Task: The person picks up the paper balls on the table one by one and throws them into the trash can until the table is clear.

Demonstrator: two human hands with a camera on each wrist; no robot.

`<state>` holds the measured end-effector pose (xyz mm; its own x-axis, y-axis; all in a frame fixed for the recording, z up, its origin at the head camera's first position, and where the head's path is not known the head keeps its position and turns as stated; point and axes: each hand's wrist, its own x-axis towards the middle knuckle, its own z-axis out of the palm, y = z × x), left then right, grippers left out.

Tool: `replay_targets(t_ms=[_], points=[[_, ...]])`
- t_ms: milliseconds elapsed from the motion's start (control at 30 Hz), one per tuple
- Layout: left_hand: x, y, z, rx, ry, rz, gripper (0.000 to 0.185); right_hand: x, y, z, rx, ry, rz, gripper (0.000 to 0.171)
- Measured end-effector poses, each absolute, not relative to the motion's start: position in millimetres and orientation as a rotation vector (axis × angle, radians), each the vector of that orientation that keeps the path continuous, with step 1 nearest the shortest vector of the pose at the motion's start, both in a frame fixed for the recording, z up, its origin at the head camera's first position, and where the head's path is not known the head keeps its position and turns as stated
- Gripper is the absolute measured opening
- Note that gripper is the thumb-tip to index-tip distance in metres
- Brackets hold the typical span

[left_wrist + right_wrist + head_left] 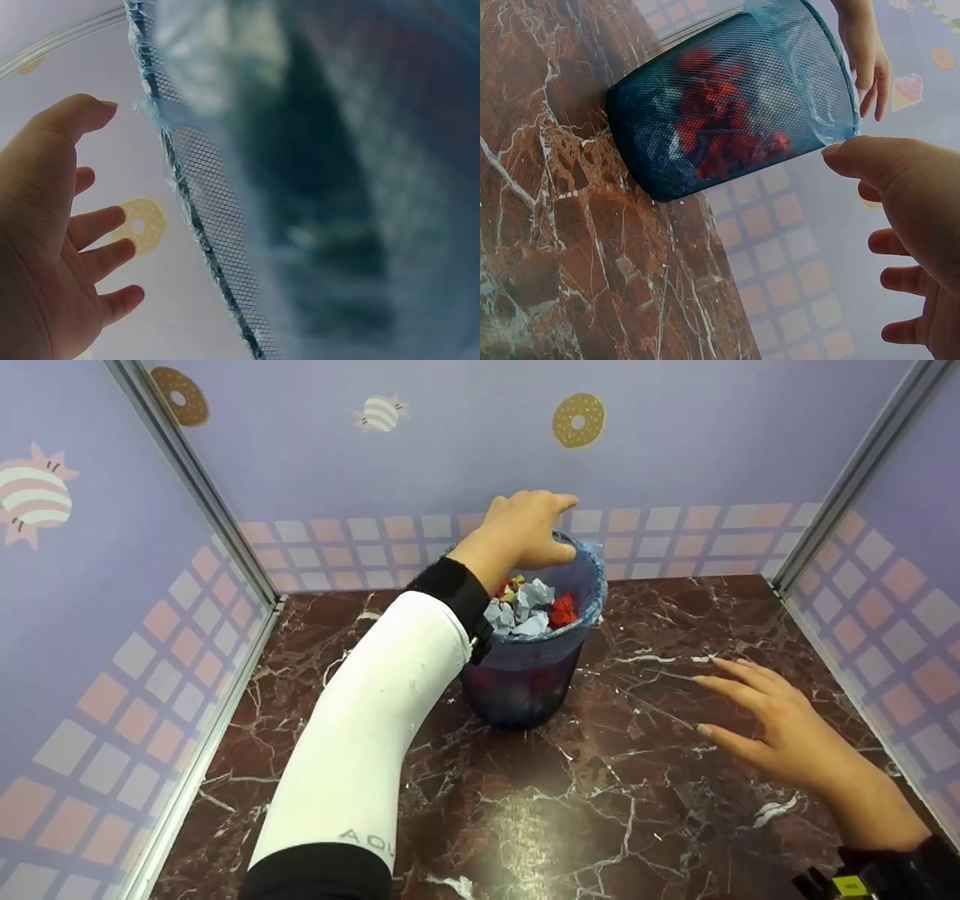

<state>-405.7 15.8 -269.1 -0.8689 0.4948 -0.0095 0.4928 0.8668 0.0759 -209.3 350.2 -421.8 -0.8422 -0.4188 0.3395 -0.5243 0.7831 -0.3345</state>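
Note:
A dark mesh waste bin (525, 679) lined with a blue plastic bag (589, 577) stands on the marble floor, filled with crumpled paper (525, 604) in blue, white, red and yellow. My left hand (525, 529) hovers over the bin's far rim, fingers relaxed and holding nothing; in the left wrist view the left hand (56, 232) is spread beside the mesh bin (202, 217). My right hand (765, 720) is open, fingers spread, to the right of the bin and apart from it. The right wrist view shows the right hand (907, 232) near the bin (727, 112).
The dark red marble surface (570, 802) is boxed in by purple walls (675, 442) with doughnut and candy pictures, with metal posts (195, 480) at the corners. The bin stands near the back wall.

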Motion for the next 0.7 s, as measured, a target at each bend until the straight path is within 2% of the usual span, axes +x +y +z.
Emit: replay_targets(t_ms=[300, 700], points=[[-413.7, -12.8, -270.0, 0.671, 3.133, 0.054, 0.081, -222.3, 339.3, -402.3, 0.736, -2.735, 0.574, 0.069], [-418.2, -109.2, -276.6, 0.426, 3.218, 0.112, 0.087, -278.4, 325.4, -350.8, 0.666, -2.706, 0.607, 0.064]])
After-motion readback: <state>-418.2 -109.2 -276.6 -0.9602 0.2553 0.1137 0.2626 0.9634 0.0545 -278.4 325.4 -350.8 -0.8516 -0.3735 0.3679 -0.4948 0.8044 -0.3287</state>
